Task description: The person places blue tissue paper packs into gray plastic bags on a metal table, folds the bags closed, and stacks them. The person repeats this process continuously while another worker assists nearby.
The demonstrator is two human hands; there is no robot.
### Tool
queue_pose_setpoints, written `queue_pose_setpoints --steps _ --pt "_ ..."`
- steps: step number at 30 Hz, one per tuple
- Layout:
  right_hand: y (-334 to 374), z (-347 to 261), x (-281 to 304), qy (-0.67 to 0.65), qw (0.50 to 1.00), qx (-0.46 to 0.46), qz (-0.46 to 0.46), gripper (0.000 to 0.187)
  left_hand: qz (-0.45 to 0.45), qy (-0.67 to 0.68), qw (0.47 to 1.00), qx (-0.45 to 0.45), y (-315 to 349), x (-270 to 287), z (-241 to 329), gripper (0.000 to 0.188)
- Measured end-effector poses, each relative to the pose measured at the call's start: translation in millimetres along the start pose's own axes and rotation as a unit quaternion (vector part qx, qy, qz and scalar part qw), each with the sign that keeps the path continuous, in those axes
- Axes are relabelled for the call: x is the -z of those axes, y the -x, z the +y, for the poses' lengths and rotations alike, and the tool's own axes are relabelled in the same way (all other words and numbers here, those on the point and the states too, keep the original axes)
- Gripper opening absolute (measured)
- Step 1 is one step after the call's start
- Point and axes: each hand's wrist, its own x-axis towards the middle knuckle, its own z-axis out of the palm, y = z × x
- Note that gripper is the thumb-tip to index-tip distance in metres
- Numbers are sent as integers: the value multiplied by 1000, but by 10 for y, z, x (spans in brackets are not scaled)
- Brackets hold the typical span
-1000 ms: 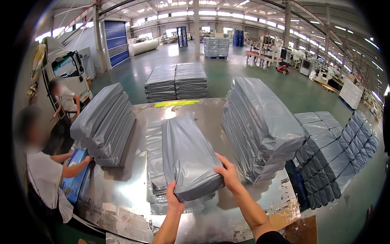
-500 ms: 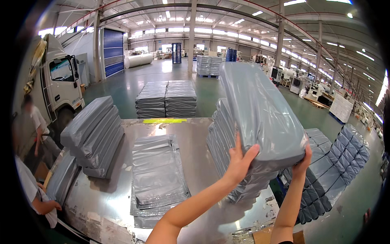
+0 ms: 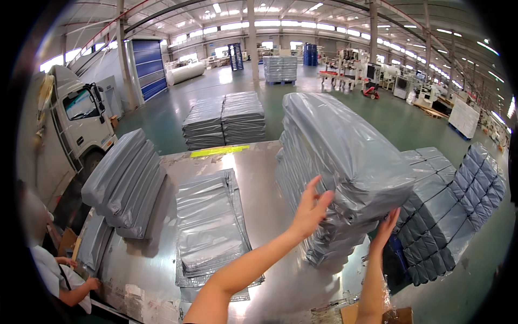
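Note:
On the right of the metal table stands a tall stack of grey plastic-wrapped packages. Its top package (image 3: 350, 137) lies lengthwise on the others, the near end reaching toward me. My left hand (image 3: 312, 209) is beside the stack's left side, thumb and fingers apart, gripping nothing. Against the lower near right corner of the upper packages rests my right hand (image 3: 386, 228), its fingers stretched along the plastic and partly hidden behind the edge. Flat grey plastic bags (image 3: 208, 221) lie in a pile at the table's middle.
Another stack of grey packages (image 3: 127, 183) stands on the left of the metal table (image 3: 259, 216). A co-worker (image 3: 65, 278) is at the left edge. Bundled grey stacks (image 3: 431, 216) stand to the right, more packages (image 3: 224, 119) beyond the table, and a truck (image 3: 81, 119) at left.
The top package has come down from a raised, tilted hold onto the right stack. My left hand has let go of it, and my right hand has slid lower. The co-worker's hands have shifted.

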Motion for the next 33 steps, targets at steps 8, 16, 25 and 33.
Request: queue_pose_setpoints --steps 8,16,25,33 --pt "2142 845 -1024 293 922 -251 -24 106 208 -143 924 288 1789 1998 -1786 68" --pt "1848 1567 -1755 276 942 -191 -1 104 323 -146 781 515 3601 2476 -2407 75" --pt "1200 2440 -3111 255 866 -398 -161 121 330 -48 787 519 3630 2177 -2253 73" --pt "1375 2271 -2489 246 925 -36 -287 78 366 -14 822 436 3889 1982 -2528 41"
